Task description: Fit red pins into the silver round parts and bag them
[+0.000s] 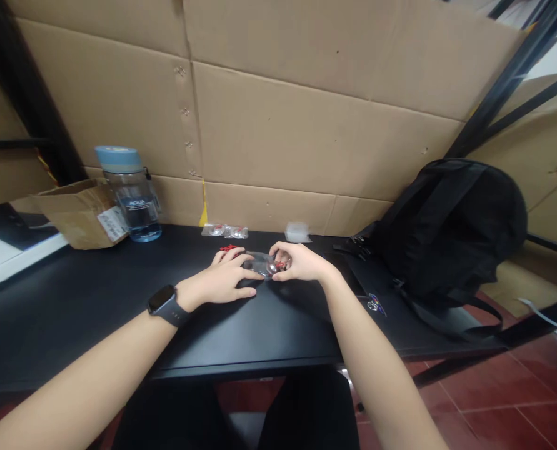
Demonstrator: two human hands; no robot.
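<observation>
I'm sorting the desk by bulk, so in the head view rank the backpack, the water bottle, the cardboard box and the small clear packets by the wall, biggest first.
1. Backpack
2. Cardboard box and water bottle: look about alike, so no ranking between them
3. Clear packets, smallest by far

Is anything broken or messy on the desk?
Nothing looks spilled or broken. The bottle stands upright, and the backpack leans against the cardboard wall. Both hands, left hand and right hand, hold a small clear packet.
</observation>
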